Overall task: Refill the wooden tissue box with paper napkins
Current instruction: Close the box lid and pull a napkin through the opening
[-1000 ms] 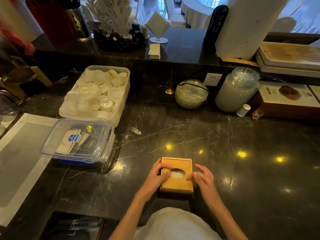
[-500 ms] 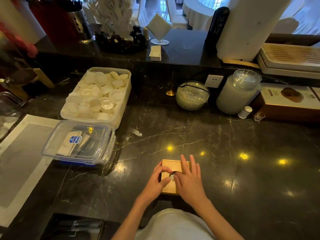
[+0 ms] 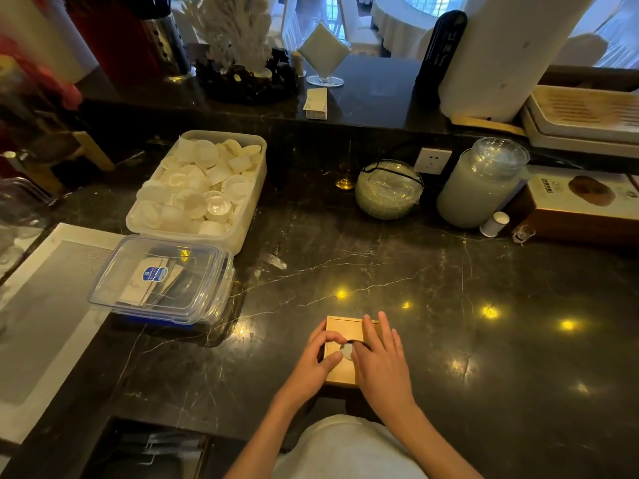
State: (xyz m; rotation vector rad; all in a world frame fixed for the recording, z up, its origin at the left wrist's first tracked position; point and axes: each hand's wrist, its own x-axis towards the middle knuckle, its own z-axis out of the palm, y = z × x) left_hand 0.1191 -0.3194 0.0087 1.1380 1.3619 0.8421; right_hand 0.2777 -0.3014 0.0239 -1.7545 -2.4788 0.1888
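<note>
A small square wooden tissue box [image 3: 342, 328] lies on the dark marble counter near its front edge. White napkin paper [image 3: 346, 350] shows through the oval slot in its lid. My left hand [image 3: 316, 363] grips the box's left side, thumb and forefinger curled at the slot. My right hand [image 3: 378, 357] lies flat over the right half of the lid, fingers spread, thumb at the slot. Most of the lid's right half is hidden under that hand.
A clear lidded plastic container [image 3: 162, 280] sits left of the box, with a tub of white cups [image 3: 204, 186] behind it. A glass bowl [image 3: 389, 190], a tall jar [image 3: 480, 188] and a brown carton [image 3: 581, 205] line the back. A raised ledge carries a napkin holder [image 3: 323, 51].
My right hand moved from beside the box's right edge onto its lid and now covers it. My left hand stayed at the left side of the slot.
</note>
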